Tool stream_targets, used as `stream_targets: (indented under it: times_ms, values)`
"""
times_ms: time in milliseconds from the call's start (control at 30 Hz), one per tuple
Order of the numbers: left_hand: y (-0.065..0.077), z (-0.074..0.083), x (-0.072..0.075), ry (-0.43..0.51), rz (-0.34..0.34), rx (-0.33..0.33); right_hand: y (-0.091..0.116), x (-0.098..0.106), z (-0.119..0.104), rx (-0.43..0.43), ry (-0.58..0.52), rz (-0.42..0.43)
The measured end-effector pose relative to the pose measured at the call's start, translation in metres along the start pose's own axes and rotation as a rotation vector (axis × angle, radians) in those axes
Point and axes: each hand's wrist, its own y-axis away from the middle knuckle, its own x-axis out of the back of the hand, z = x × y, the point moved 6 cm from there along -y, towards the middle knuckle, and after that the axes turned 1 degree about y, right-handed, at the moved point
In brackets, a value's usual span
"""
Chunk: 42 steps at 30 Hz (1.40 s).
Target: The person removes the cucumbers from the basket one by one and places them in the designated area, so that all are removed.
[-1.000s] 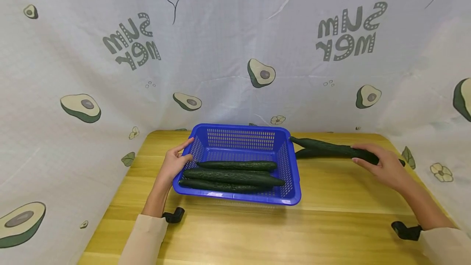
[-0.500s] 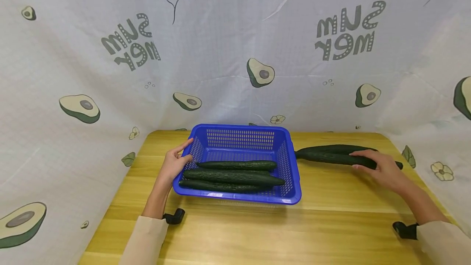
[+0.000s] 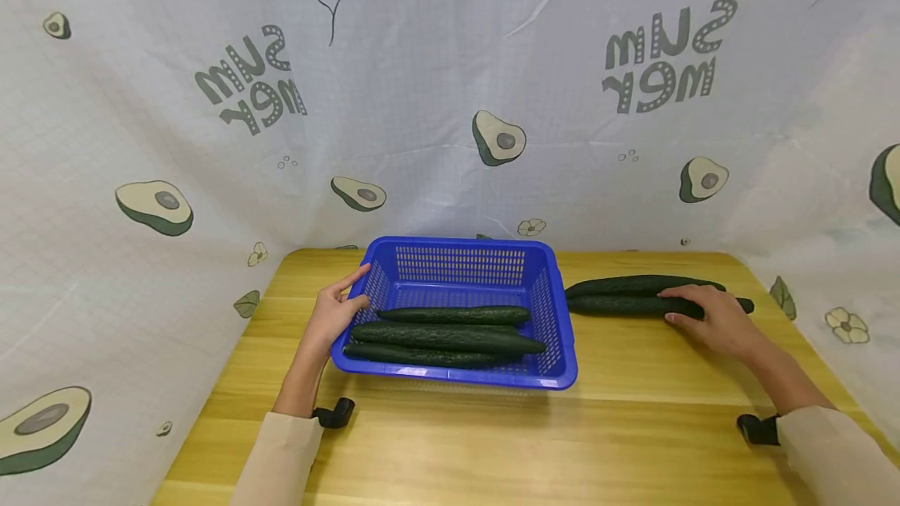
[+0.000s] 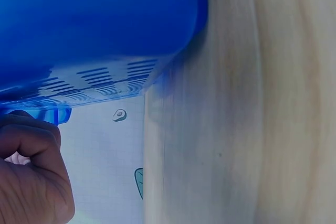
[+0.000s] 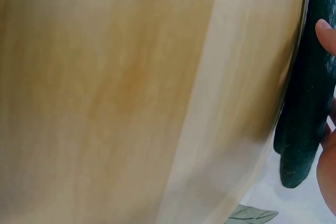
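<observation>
The blue plastic basket (image 3: pixel 450 379) stands on the wooden table with several dark green cucumbers (image 3: pixel 450 336) lying lengthwise in its front half. At its left rim, my left hand (image 3: pixel 333 315) grips the edge, index finger stretched along it; the left wrist view shows curled fingers below the rim. To the basket's right, two more cucumbers lie side by side. My right hand (image 3: pixel 717 320) holds the nearer cucumber (image 3: pixel 619 305) close to its right end, the thumb on its near side. The farther cucumber (image 3: pixel 633 285) lies just behind, its right part partly behind my fingers.
The wooden table (image 3: pixel 492 451) ends at the back against a hanging white cloth (image 3: pixel 422 100) printed with avocados. Black camera mounts sit on both wrists, near the table surface.
My right hand has brought the nearer cucumber forward and slightly left; it crossed the other one before and now lies beside it. My left hand and the basket have stayed put.
</observation>
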Motion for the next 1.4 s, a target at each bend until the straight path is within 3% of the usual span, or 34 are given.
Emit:
stream_targets:
  times_ms: [300, 600, 967, 1200, 1400]
  values:
    - [-0.001, 0.002, 0.0, -0.015, 0.001, -0.006, -0.003, -0.003, -0.003, -0.04, 0.039, -0.043]
    - [0.0, -0.002, 0.001, -0.013, -0.004, 0.005, -0.024, 0.003, -0.027, -0.101, -0.05, -0.083]
    - [0.003, -0.003, 0.001, -0.019, -0.001, -0.007, -0.065, 0.01, -0.085, -0.14, -0.092, -0.109]
    - [0.001, -0.002, 0.001, -0.004, -0.001, -0.005, -0.093, 0.009, -0.132, -0.039, -0.12, -0.06]
    - [0.002, 0.0, 0.0, 0.002, -0.011, 0.002, -0.115, -0.004, -0.169, 0.027, -0.172, -0.075]
